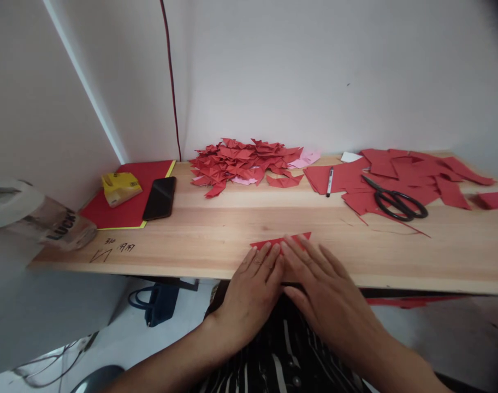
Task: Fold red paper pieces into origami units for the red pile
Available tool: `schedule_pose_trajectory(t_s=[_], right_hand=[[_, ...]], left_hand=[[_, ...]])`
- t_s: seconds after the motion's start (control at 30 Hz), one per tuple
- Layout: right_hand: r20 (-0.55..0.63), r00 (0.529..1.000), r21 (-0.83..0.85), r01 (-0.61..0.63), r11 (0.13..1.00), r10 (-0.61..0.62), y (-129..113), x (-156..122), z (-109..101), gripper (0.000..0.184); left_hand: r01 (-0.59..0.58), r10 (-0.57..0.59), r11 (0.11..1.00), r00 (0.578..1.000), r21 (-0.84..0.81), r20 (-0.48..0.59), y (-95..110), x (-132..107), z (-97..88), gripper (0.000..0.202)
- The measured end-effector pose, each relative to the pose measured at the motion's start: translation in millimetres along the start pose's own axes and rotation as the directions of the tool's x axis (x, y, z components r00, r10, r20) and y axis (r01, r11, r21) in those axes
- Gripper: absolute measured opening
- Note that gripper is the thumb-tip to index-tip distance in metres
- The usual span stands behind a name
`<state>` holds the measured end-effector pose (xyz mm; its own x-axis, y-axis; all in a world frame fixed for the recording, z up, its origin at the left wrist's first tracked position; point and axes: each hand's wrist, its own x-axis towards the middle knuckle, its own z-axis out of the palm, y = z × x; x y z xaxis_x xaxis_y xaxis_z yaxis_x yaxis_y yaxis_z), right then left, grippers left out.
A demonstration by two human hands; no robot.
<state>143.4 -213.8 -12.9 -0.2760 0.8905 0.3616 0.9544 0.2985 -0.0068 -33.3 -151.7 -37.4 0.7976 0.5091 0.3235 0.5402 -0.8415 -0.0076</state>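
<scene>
A narrow folded piece of red paper [269, 242] lies flat near the front edge of the wooden table, its two pointed ends showing past my fingers. My left hand [255, 289] presses on its left part with fingers stretched out. From the right, my right hand [326, 284] lies across its middle and right part, fingers also straight and flat. The two hands meet at the fingertips over the paper, which hides much of its lower side. Beyond them is a heap of folded red paper pieces [241, 161], with some pink ones [306, 158] among them.
Right of the heap lie red paper sheets and scraps [416, 169], a marker pen [330, 182] and black-handled scissors [400, 204]. On the left are a black phone [159, 198], a yellow packet [121, 189] on red sheets [130, 218], and a clear plastic cup [64, 226].
</scene>
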Motion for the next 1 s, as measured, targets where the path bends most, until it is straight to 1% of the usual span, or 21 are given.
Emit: schedule_pose_trajectory(t_s=[0.07,0.13,0.2,0.27,0.37,0.47,0.53,0.6,0.67,0.7,0.77,0.83,0.9,1.0], right_hand=[[0.041,0.998,0.062,0.04,0.997,-0.042,-9.5,8.9,2.7,0.057],[0.065,0.997,0.086,0.033,0.996,-0.039,-13.9,12.8,7.6,0.059],[0.077,0.997,0.084,0.012,0.996,-0.018,-12.6,11.3,12.3,0.059],[0.081,0.997,0.078,0.003,0.997,-0.01,-6.7,5.7,15.4,0.057],[0.068,0.998,0.051,-0.004,0.999,0.001,8.3,-7.5,16.5,0.056],[0.04,0.998,-0.015,-0.054,0.998,0.054,25.4,-21.2,13.5,0.053],[0.044,0.996,-0.047,-0.073,0.996,0.075,31.5,-25.8,9.6,0.051],[0.039,0.996,-0.051,-0.081,0.995,0.083,29.1,-23.7,5.1,0.051],[0.033,0.997,-0.022,-0.073,0.997,0.074,18.4,-15.1,2.1,0.053],[0.042,0.998,0.004,-0.049,0.999,0.049,11.3,-9.5,1.7,0.055],[0.069,0.998,0.065,-0.001,0.998,-0.003,-1.7,1.3,3.2,0.057],[0.088,0.996,0.099,0.002,0.995,-0.011,-8.2,7.3,7.5,0.058],[0.106,0.994,0.106,-0.023,0.994,0.011,-5.4,6.2,12.7,0.058],[0.088,0.995,0.057,-0.062,0.996,0.057,11.3,-5.2,17.9,0.056]], left_hand=[[0.003,-0.003,1.0,1.0,-0.003,0.025,-0.2,-0.9,1.5,0.049],[-0.007,0.006,1.0,0.999,0.017,0.047,-0.8,-1.8,1.7,0.05],[-0.02,0.017,0.998,0.998,0.051,0.053,-1.2,-2.7,1.0,0.049],[-0.034,0.031,0.996,0.999,0.077,0.044,-1.2,-3.4,0.0,0.048],[-0.052,0.05,0.995,0.998,0.089,0.026,-0.9,-4.1,-0.9,0.045],[-0.06,0.059,0.994,0.998,0.086,0.019,-0.6,-4.5,-0.2,0.042],[-0.057,0.056,0.995,0.998,0.08,0.015,-0.4,-4.8,1.0,0.042],[-0.052,0.051,0.996,0.999,0.075,0.009,-0.1,-5.1,2.4,0.043],[-0.046,0.046,0.996,0.999,0.073,0.008,0.2,-5.0,3.5,0.044],[-0.041,0.04,0.996,0.999,0.073,0.011,0.3,-4.9,3.8,0.044],[-0.029,0.028,0.997,0.999,0.073,0.019,0.5,-4.4,4.1,0.045],[-0.023,0.021,0.997,0.999,0.078,0.028,0.6,-3.9,4.1,0.045],[-0.028,0.025,0.996,0.999,0.089,0.034,0.5,-4.2,3.8,0.045],[-0.034,0.033,0.997,0.999,0.075,0.021,-0.1,-6.7,2.1,0.044]])
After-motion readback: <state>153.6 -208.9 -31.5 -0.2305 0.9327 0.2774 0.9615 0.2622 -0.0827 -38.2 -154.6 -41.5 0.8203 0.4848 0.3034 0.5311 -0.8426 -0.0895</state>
